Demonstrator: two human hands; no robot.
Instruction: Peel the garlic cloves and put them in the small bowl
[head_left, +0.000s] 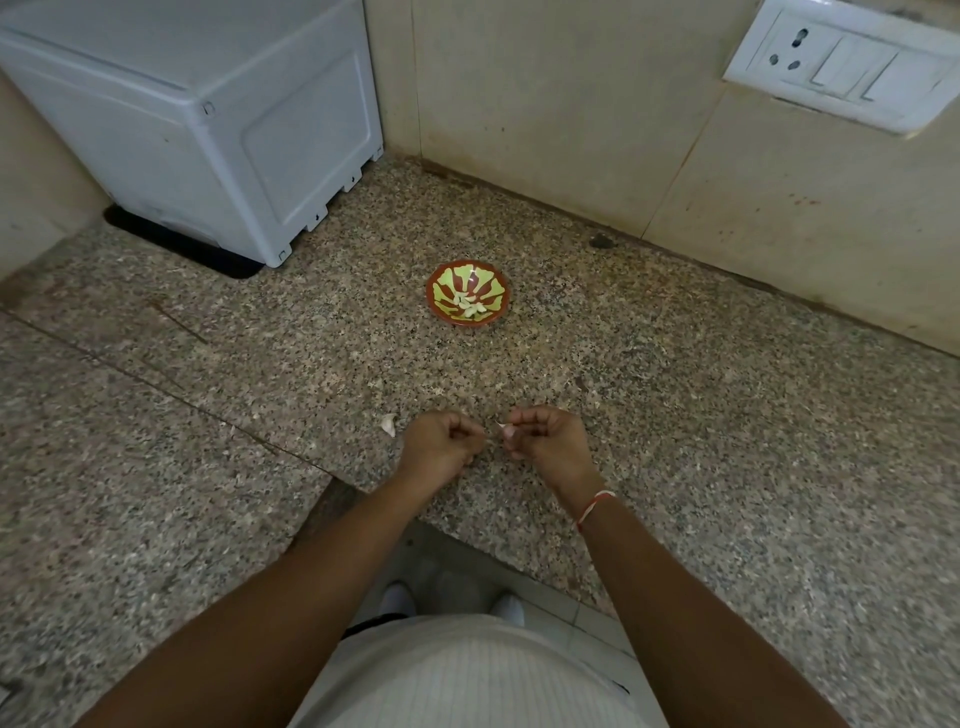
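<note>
A small red and green patterned bowl (435, 292) stands on the granite counter (675, 405) and holds several peeled garlic cloves (470, 306). Nearer the counter's front edge, my right hand (545, 439) pinches a garlic clove (505, 428) at its fingertips. Just to its left, my left hand (439, 441) has its fingers curled and pinched together; what it pinches is too small to make out. One unpeeled clove (388, 424) lies on the counter to the left of my left hand.
A white appliance (208, 114) sits at the back left corner on a black mat. Beige wall tiles run behind the counter, with a switch and socket plate (847, 62) at the upper right. Bits of garlic skin lie scattered between bowl and hands.
</note>
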